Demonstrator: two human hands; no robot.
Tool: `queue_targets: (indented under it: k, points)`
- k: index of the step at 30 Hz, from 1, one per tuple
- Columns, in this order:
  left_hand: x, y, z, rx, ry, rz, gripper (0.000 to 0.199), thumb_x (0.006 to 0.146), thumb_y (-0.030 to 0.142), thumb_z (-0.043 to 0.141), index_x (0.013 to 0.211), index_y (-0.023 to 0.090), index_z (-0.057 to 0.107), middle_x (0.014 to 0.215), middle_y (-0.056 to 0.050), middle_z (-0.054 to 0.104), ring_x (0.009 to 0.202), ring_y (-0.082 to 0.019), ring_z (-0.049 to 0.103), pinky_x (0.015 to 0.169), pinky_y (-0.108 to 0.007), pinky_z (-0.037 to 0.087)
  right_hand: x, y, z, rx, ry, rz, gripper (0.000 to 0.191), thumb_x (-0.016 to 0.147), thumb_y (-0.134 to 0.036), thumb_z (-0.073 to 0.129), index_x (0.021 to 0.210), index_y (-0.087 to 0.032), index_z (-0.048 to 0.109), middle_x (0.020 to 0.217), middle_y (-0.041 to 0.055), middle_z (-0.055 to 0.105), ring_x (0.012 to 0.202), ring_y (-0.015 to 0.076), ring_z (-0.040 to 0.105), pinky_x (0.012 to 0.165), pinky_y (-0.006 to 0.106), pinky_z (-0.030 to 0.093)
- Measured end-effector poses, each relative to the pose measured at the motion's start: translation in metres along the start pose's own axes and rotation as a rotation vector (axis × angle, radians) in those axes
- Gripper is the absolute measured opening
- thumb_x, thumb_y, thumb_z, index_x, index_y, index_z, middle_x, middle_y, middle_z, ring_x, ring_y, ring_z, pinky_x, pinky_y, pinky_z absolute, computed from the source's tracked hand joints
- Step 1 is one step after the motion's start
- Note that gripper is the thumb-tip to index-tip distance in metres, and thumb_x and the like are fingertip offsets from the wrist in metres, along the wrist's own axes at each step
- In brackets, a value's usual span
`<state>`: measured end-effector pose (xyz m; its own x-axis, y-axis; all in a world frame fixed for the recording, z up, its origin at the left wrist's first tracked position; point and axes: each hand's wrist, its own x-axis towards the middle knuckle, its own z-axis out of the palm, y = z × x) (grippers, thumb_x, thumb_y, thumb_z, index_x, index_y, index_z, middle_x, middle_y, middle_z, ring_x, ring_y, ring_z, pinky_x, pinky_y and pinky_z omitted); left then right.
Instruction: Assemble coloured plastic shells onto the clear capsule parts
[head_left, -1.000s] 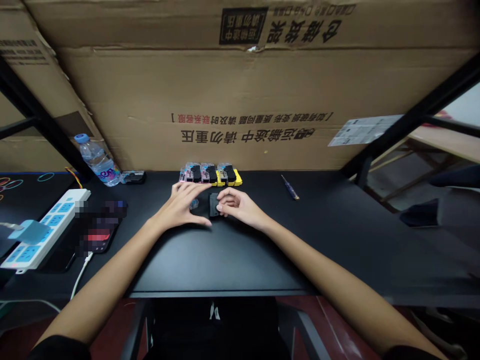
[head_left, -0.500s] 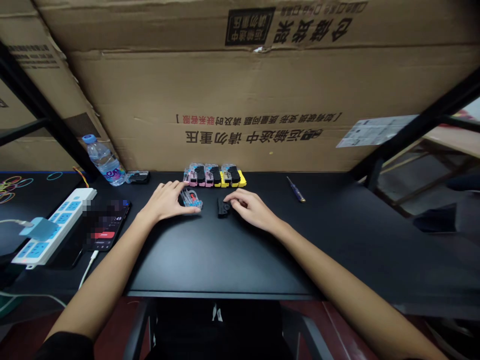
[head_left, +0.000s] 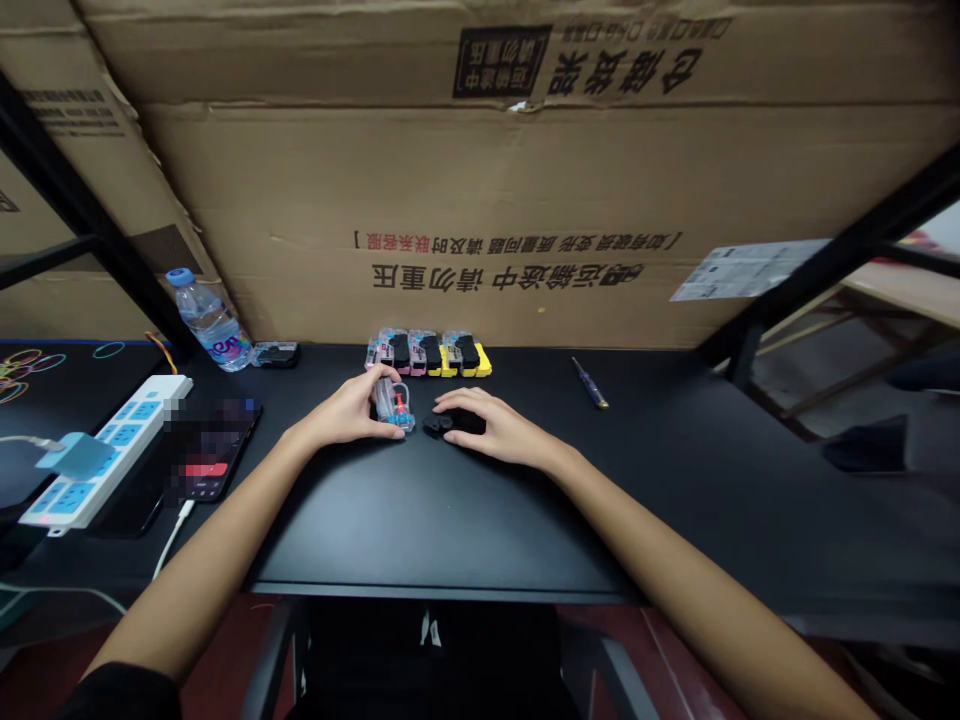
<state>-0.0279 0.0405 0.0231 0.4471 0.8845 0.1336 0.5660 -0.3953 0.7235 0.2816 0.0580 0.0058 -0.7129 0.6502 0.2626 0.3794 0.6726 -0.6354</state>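
My left hand (head_left: 343, 410) has its thumb and fingers around a small clear plastic casing (head_left: 396, 408) with blue and red parts, which rests on the black table. To its right, my right hand (head_left: 495, 425) grips a small black plastic part (head_left: 436, 425) between thumb and fingers, low over the tabletop. A narrow gap separates the two pieces. Just behind them stands a row of clear, black, pink and yellow plastic units (head_left: 424, 352).
A screwdriver (head_left: 590, 383) lies to the right. At the left are a water bottle (head_left: 211, 320), another clear-and-black unit (head_left: 276, 354), a phone (head_left: 217, 450) and a white power strip (head_left: 112, 450) with a plugged-in charger. Cardboard (head_left: 480, 180) walls off the back.
My left hand has closed on the clear casing and shifted it slightly right and nearer. My right hand has wrapped round the black part, which has turned and moved slightly left.
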Motion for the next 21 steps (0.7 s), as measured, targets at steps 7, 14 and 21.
queue_targets:
  k: [7,14,21]
  points:
    - [0.003,0.006,0.018,-0.096,0.037,0.016,0.059,0.085,0.048,0.079,0.135,0.023,0.059,0.110,-0.009,0.078,0.090,-0.026,0.075,0.083,-0.042,0.060,0.003,-0.005,0.000,0.161,0.113,0.166,0.032,0.101,-0.043,0.063,0.122,-0.023,0.075,0.114,0.0090,0.077,0.099,0.0259,0.071,0.090,0.042,0.057]
    - [0.002,0.012,0.025,-0.179,0.028,0.032,0.054,0.088,0.045,0.075,0.132,0.019,0.058,0.112,-0.009,0.079,0.089,-0.024,0.075,0.083,-0.039,0.060,0.007,-0.010,0.005,0.390,0.104,0.311,0.044,0.102,-0.050,0.058,0.131,-0.019,0.071,0.087,0.0033,0.071,0.067,0.0159,0.063,0.063,0.029,0.053]
    - [0.004,0.005,0.029,-0.213,0.031,0.030,0.061,0.087,0.044,0.077,0.139,0.020,0.054,0.112,-0.008,0.079,0.092,-0.024,0.076,0.078,-0.033,0.058,0.008,-0.006,0.011,0.491,0.181,0.345,0.050,0.098,-0.058,0.063,0.123,-0.016,0.073,0.079,0.0021,0.068,0.060,0.0137,0.062,0.056,0.026,0.050]
